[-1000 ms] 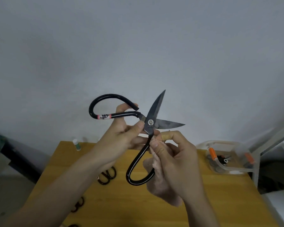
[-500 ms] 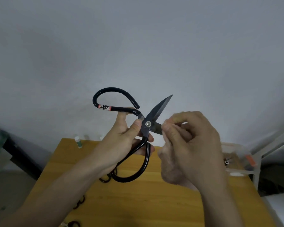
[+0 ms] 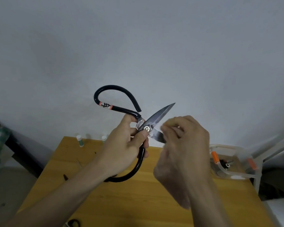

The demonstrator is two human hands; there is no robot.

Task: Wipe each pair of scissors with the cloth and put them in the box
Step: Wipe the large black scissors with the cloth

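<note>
1. Left hand [image 3: 123,149]: grips the scissors [image 3: 147,126] at the pivot, thumb pressed just below the screw, fingers curled round the shank of the lower handle.
2. Right hand [image 3: 182,149]: fingers and thumb are curled together and pinch the lower blade, whose tip is hidden behind them. The cloth cannot be made out with certainty in this blurred hand.
3. Scissors: held in the air above the table [image 3: 138,202], blades parted. The upper blade points up and to the right; the two looped black handles spread apart, one arching above the left hand, the other curving below it.
4. Label [image 3: 106,105]: a white band with red edges wraps the upper handle and bears a dark mark, too small to read.
5. Box [image 3: 233,163]: a clear plastic container with orange clips, at the right edge of the table, with dark items inside.
6. Background: two small white bottles [image 3: 79,140] stand at the far edge of the table; another pair of dark scissors [image 3: 74,222] lies at the near edge.
</note>
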